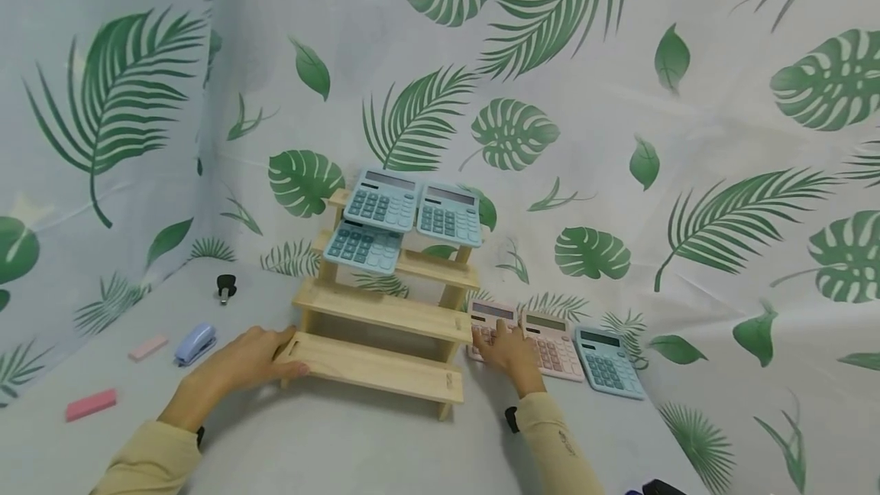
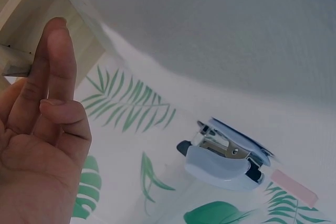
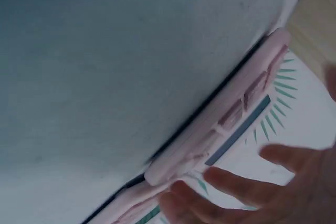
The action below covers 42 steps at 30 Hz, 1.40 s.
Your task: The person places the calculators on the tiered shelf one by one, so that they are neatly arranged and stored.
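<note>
A wooden tiered rack (image 1: 385, 312) stands mid-table. My left hand (image 1: 247, 361) is at the left end of its lowest shelf, thumb along the front edge; the left wrist view shows two fingers (image 2: 62, 61) extended near the wood. My right hand (image 1: 509, 354) reaches over a pink calculator (image 1: 492, 312), its fingers spread. A second pink calculator (image 1: 560, 354) and a blue calculator (image 1: 610, 363) lie to its right. On the top tier rest two blue calculators, a left one (image 1: 381, 201) and a right one (image 1: 450, 214). Another blue calculator (image 1: 364, 248) sits one tier lower.
Left of the rack lie a light-blue stapler (image 1: 195, 344), a pale pink bar (image 1: 147, 347), a darker pink bar (image 1: 92, 405) and a small black object with a metal tip (image 1: 225, 289). Leaf-patterned white cloth (image 1: 591, 174) hangs behind the table.
</note>
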Available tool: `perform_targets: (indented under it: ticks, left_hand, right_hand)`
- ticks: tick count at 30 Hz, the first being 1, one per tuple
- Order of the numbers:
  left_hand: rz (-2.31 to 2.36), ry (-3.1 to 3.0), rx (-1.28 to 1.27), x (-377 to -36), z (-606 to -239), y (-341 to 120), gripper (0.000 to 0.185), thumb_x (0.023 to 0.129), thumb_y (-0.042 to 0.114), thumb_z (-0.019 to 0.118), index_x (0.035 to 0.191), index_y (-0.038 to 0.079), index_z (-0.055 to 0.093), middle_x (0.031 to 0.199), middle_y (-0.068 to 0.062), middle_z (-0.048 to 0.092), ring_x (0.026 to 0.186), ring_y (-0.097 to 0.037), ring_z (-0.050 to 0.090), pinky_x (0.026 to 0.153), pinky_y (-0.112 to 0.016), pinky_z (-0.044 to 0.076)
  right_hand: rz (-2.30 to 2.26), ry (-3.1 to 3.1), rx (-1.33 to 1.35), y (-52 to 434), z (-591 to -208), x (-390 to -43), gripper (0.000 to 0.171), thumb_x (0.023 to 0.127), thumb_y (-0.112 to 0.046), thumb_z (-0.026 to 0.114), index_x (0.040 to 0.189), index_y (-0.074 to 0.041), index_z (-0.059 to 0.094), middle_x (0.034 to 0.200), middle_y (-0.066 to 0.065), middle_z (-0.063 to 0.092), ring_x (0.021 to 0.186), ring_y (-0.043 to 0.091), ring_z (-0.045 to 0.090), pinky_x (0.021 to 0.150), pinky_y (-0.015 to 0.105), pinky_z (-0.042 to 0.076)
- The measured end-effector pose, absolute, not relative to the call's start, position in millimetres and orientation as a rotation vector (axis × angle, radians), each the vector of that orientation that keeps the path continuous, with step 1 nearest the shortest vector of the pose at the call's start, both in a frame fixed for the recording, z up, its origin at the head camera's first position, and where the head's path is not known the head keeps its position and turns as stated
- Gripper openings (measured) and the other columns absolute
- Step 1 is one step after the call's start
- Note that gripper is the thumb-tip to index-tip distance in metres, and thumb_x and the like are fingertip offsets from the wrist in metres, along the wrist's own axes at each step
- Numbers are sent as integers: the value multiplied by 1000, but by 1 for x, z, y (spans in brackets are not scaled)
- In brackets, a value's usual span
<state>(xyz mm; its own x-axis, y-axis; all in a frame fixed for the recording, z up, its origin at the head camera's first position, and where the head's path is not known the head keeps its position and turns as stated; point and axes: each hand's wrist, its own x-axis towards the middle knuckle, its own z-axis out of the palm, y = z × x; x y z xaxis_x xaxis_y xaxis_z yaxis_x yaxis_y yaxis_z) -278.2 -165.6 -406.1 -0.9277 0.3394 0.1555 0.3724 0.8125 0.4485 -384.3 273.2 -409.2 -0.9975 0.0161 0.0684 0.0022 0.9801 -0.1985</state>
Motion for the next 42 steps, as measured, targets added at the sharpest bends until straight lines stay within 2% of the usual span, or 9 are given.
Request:
perform_targets:
  ticks: [7, 12, 20, 25, 29, 33, 36, 40, 42]
  left_hand:
    - [-750, -2935, -582, -278, -407, -166, 81, 85, 53, 74, 133, -9, 55, 99, -22, 72, 78, -19, 60, 71, -42, 51]
    - [-743, -2943, -582, -278, -408, -166, 79, 85, 52, 74, 132, -9, 56, 99, -23, 72, 79, -19, 62, 73, -44, 52]
    - [-753, -2956, -585, -276, -409, -164, 83, 85, 53, 74, 134, -11, 54, 102, -24, 72, 79, -18, 61, 73, -43, 52]
    - [-758, -2948, -579, -277, -406, -164, 80, 86, 53, 74, 133, -9, 55, 95, -19, 71, 74, -16, 56, 70, -39, 50]
    - [-741, -2952, -579, -278, -404, -165, 80, 86, 53, 74, 132, -9, 55, 95, -18, 71, 74, -16, 55, 70, -39, 50]
    - [-722, -2950, -592, -279, -403, -166, 79, 86, 53, 74, 132, -9, 55, 95, -19, 72, 73, -15, 56, 70, -39, 50]
    - [-710, -2941, -603, -279, -404, -166, 76, 86, 52, 74, 129, -8, 57, 89, -15, 70, 70, -15, 54, 67, -37, 48]
    - [-707, -2936, -603, -279, -405, -166, 73, 86, 52, 74, 127, -6, 58, 82, -10, 67, 67, -15, 52, 64, -35, 46]
    - [-702, -2934, -603, -278, -405, -166, 74, 86, 52, 74, 127, -7, 58, 83, -11, 68, 68, -15, 53, 65, -37, 47]
  right_hand:
    - [255, -3175, -173, 266, -412, -398, 88, 87, -63, 62, 146, 0, 45, 138, 49, 36, 122, 67, 40, 96, 72, 43]
    - [304, -3191, -278, 260, -415, -401, 100, 80, -65, 69, 152, -2, 39, 144, 51, 28, 129, 70, 33, 104, 74, 36]
    - [362, -3235, -335, 259, -419, -385, 102, 81, -66, 66, 155, -7, 32, 147, 53, 21, 136, 71, 22, 101, 75, 38]
    - [344, -3232, -205, 262, -414, -380, 94, 82, -61, 66, 151, -4, 39, 144, 50, 33, 132, 74, 26, 100, 77, 36]
    - [413, -3200, -109, 267, -406, -373, 87, 84, -63, 61, 146, -4, 47, 140, 37, 51, 126, 62, 46, 100, 71, 40]
    - [508, -3113, -59, 277, -392, -360, 91, 85, -65, 59, 151, -5, 43, 139, 26, 58, 119, 48, 59, 97, 60, 48]
    - [506, -3047, -18, 282, -374, -350, 94, 85, -67, 59, 153, -6, 40, 133, 27, 62, 102, 42, 65, 82, 52, 53]
    - [503, -2999, 28, 283, -346, -336, 93, 86, -69, 57, 156, -11, 36, 99, 25, 68, 68, 26, 56, 59, 37, 44]
    - [515, -2981, 51, 281, -334, -328, 92, 86, -68, 57, 157, -13, 35, 84, 19, 64, 62, 21, 47, 56, 33, 37]
